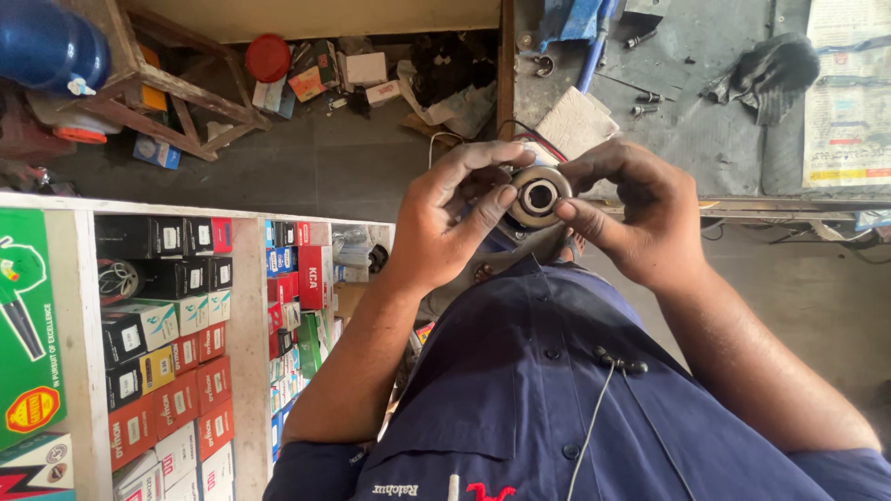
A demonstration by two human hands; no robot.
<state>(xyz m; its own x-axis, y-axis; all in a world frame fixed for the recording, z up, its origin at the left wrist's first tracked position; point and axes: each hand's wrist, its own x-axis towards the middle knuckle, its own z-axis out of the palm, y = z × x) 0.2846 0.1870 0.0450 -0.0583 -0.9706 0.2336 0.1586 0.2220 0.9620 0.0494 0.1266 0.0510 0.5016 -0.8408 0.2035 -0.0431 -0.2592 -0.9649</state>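
Observation:
I hold a round metal part (538, 197), a ring-shaped disc with a dark inner hole, in both hands in front of my chest. My left hand (455, 218) grips its left side, thumb and forefinger pressed on the rim. From the right, the fingertips of my right hand (640, 209) close on the disc's edge. Both hands look smudged with grey dust. Below them are my dark blue shirt (538, 390) and a thin white cable (594, 417). Something grey sits behind the disc, mostly hidden.
White shelves (246, 306) at left hold several small boxes in red, black, blue and yellow. A wooden stool (167, 83), a blue container (46, 42) and a red lid (268, 57) stand on the floor. The grey bench (687, 111) carries bolts, a dark cloth (766, 70) and a newspaper (846, 102).

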